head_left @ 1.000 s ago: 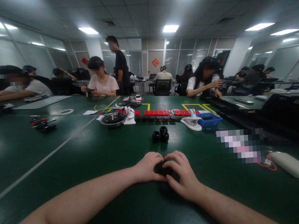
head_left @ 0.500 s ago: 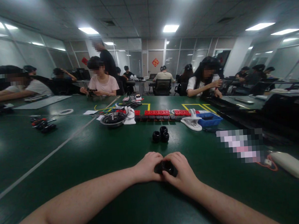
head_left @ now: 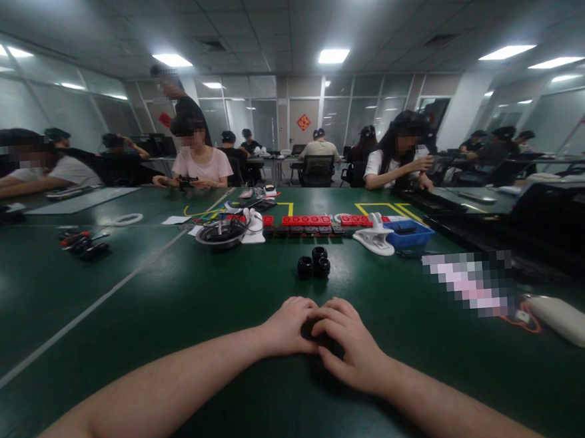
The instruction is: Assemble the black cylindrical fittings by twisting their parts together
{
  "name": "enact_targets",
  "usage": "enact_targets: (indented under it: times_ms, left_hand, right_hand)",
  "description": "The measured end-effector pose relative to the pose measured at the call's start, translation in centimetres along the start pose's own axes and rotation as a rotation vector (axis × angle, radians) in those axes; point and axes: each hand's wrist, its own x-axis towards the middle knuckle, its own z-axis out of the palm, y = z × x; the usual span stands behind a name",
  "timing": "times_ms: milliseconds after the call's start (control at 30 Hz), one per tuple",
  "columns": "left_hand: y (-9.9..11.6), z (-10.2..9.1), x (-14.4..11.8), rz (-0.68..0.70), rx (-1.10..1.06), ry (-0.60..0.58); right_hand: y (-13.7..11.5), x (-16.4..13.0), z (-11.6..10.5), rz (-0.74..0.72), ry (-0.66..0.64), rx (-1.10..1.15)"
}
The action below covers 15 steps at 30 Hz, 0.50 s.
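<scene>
Just in front of me, my left hand (head_left: 290, 327) is closed round a black hollow round fitting (head_left: 307, 329), mostly hidden by the fingers. My right hand (head_left: 350, 344) is curled over the other end of it, its fingers bent and touching my left fingertips. Dark shadow between the hands hides the fitting's exact shape. Farther out on the green table (head_left: 225, 397) stands a close group of three black round fittings (head_left: 304, 267), with openings facing up or sideways.
Beyond the fittings lie a row of red blocks (head_left: 306, 220), a round metal dish (head_left: 221, 234), white clamps (head_left: 377, 238) and a blue bin (head_left: 410, 233). A cream pouch (head_left: 570, 320) lies right, black-and-orange tools (head_left: 81, 244) left. Co-workers sit across the table.
My right fingers have shifted and spread over the fitting's end, covering the ring opening that showed before. My left hand stays put. A standing person in the background has moved left.
</scene>
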Motion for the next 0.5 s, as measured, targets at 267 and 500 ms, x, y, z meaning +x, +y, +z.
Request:
enact_targets:
  times_ms: [267,500]
  left_hand:
    - [-0.2,0.3,0.0,0.009,0.027,0.014]
    - [0.2,-0.2,-0.1,0.025,-0.002,0.036]
  right_hand:
    - [0.4,-0.6,-0.2,-0.074,0.085,-0.072]
    - [1.3,-0.5,0.2,0.139,0.205,-0.154]
